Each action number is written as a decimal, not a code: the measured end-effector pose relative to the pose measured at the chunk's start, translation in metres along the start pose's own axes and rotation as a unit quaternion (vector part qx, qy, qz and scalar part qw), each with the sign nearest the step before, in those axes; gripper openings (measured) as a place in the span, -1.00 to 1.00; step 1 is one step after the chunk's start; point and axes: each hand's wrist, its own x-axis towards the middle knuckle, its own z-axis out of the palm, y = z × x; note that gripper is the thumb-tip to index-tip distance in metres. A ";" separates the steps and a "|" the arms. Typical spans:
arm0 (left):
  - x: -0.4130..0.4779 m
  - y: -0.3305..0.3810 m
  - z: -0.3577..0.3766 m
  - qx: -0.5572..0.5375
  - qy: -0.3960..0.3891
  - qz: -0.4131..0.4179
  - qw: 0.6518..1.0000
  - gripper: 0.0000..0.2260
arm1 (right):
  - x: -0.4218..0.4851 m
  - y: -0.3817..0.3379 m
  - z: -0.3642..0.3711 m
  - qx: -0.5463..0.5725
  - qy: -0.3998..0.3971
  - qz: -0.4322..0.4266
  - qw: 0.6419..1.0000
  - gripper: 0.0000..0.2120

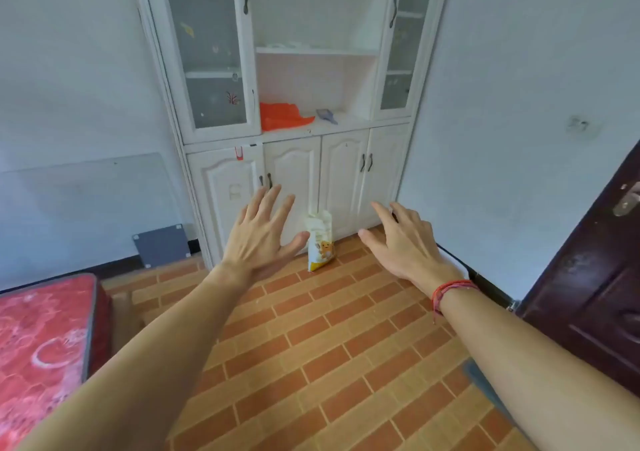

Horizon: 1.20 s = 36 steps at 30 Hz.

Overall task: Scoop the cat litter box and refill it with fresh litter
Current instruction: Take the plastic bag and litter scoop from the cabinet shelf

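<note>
Both forearms reach forward over the brick-pattern tile floor (329,364).

Left hand (258,239), toward 11 o'clock: fingers straight and spread, palm down, grasping nothing.

Right hand (407,246), toward 1 o'clock: fingers extended and relaxed, likewise empty. A red cord bracelet (450,293) circles its wrist.

A red patterned mattress (41,346) lies at 8 o'clock. A dark wooden door (588,294) stands at 3 o'clock.

The litter bag (321,246), white and yellow, stands upright on the floor at 12 o'clock, between the two hands, against the base of the white cabinet (343,173). The left thumb overlaps its edge; contact cannot be confirmed.

A grey panel (162,246) leans on the wall at 10 o'clock.

Farther off at 12 o'clock, the cabinet's open counter carries an orange plastic bag (282,116) and, to its right and apart from it, a grey scoop (327,115).
</note>
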 end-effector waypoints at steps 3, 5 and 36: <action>0.035 -0.024 0.025 0.009 -0.012 -0.014 1.000 -0.31 | 0.045 0.000 0.020 -0.011 -0.002 0.002 1.000 -0.36; 0.061 -0.042 0.043 0.015 -0.023 -0.015 1.000 -0.31 | 0.074 0.000 0.033 -0.009 -0.007 0.011 1.000 -0.37; 0.434 -0.078 0.267 0.019 -0.032 -0.039 0.999 -0.31 | 0.473 0.175 0.159 0.055 -0.049 0.019 0.997 -0.39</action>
